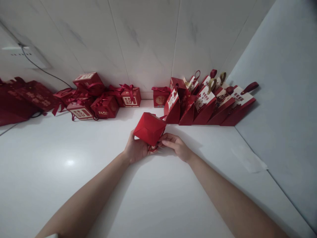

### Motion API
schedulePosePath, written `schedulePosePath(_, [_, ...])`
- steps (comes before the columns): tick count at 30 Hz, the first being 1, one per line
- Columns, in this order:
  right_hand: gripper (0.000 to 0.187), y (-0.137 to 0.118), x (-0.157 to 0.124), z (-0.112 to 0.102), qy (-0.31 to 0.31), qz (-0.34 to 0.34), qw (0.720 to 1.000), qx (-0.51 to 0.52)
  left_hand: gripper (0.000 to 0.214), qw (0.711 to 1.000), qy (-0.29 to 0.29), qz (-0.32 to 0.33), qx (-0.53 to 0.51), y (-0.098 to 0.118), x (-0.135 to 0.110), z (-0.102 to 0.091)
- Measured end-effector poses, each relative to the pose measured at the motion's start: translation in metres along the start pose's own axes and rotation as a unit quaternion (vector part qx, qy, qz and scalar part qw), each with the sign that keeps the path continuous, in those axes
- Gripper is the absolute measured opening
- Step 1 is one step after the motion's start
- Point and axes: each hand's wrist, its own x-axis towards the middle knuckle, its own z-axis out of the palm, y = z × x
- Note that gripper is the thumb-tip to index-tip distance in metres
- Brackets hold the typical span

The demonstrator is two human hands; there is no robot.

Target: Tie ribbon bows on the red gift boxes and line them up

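A small plain red gift box [150,128] is tilted on one corner above the white table [74,172], just ahead of me. My left hand [136,149] cups it from below and the left, fingers wrapped round it. My right hand [175,144] pinches the box's lower right corner, where a thin red ribbon shows between the fingers.
Ribbon-tied red boxes [104,105] are heaped at the back left by the wall, with dark red bags [29,97] further left. A row of several wedge-shaped red boxes with handles [213,104] leans at the back right. A grey wall [284,99] closes the right side.
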Motion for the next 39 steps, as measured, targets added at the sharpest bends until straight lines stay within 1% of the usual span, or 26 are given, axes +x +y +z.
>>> schedulePosePath(5, [0.021,0.0001,0.0005,0.0000,-0.002,-0.001,1.000,0.005,0.075,1.000,0.003,0.002,-0.001,0.0002,-0.0001,0.0005])
schedulePosePath(12, [0.021,0.0011,0.0007,-0.0004,-0.001,-0.001,1.000,0.001,0.075,1.000,-0.013,0.000,-0.003,-0.0002,0.0000,-0.0027])
schedulePosePath(27, [0.021,0.0000,0.0001,0.0002,0.005,0.003,1.000,-0.002,0.078,1.000,-0.008,-0.002,0.000,-0.0001,0.0000,-0.0021])
schedulePosePath(33, [0.020,-0.0013,-0.0002,0.0012,0.005,0.003,1.000,0.000,0.077,1.000,-0.009,0.003,0.003,0.0000,-0.0002,0.0014])
schedulePosePath(39, [0.020,0.0004,0.0002,0.0005,0.001,0.000,1.000,0.005,0.078,1.000,0.004,0.002,0.005,0.0000,-0.0001,0.0014])
